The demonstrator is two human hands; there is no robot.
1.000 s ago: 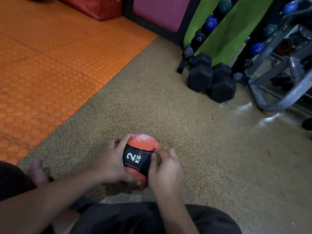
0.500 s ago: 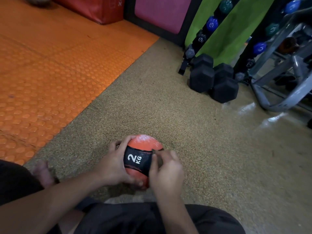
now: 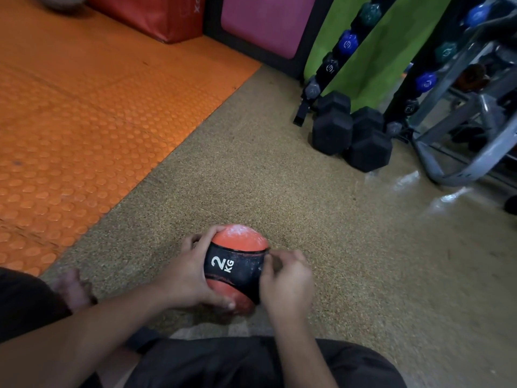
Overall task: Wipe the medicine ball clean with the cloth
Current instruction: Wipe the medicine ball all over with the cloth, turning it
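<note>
A red medicine ball (image 3: 237, 243) with a black band marked "2 KG" sits low over the speckled floor in front of my lap. A whitish dusty patch shows on its top. My left hand (image 3: 191, 275) grips its left side, fingers over the top edge and thumb underneath. My right hand (image 3: 289, 281) holds the right side, thumb on the black band and fingers curled. No cloth shows plainly in either hand. A pale patch (image 3: 240, 330) lies on the floor just under the ball; I cannot tell whether it is the cloth.
Black hex dumbbells (image 3: 349, 135) stand on the floor at the back right beside a rack of small coloured dumbbells (image 3: 347, 43) and a grey metal frame (image 3: 458, 152). An orange studded mat (image 3: 84, 121) covers the left. My legs in dark shorts (image 3: 251, 362) fill the bottom.
The ball has turned slightly between my hands, so more of the black band faces me. Both hands keep their hold on its sides.
</note>
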